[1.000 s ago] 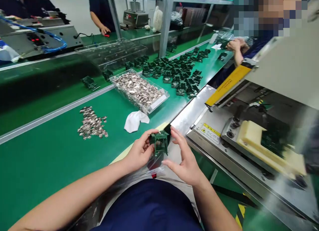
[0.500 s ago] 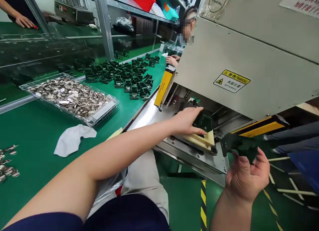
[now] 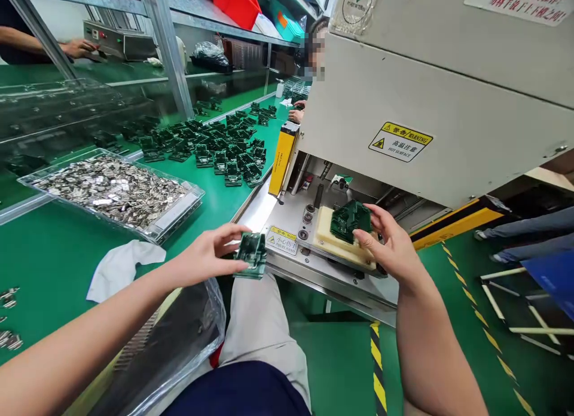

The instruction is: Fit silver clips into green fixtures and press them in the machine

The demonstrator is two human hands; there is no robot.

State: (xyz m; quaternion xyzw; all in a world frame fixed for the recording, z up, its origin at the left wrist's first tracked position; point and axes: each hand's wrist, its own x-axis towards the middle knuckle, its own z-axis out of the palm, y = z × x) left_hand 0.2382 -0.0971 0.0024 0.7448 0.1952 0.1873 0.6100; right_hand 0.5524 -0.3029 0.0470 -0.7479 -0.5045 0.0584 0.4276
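Note:
My left hand (image 3: pixel 219 254) pinches a dark green plastic part (image 3: pixel 251 254) by its left side, held in the air in front of the machine's metal bed (image 3: pixel 287 257). At the machine, my right hand (image 3: pixel 390 242) has thumb and fingers closed on another dark green plastic part (image 3: pixel 350 219). That part sits at the cream-coloured fixture block (image 3: pixel 323 231), beneath the beige machine housing (image 3: pixel 381 99). Whether it is fully seated there, I cannot tell.
Many similar green parts (image 3: pixel 219 141) lie heaped on the green table. A clear tray (image 3: pixel 179 216) of small metal pieces stands left, near a white cloth (image 3: pixel 121 266). Yellow guards (image 3: pixel 283 159) flank the machine opening. A co-worker's hand (image 3: pixel 296 114) shows behind it.
My left hand has drawn back left from the fixture, now with a green part in it. My right hand has brought its green part inward to the fixture block.

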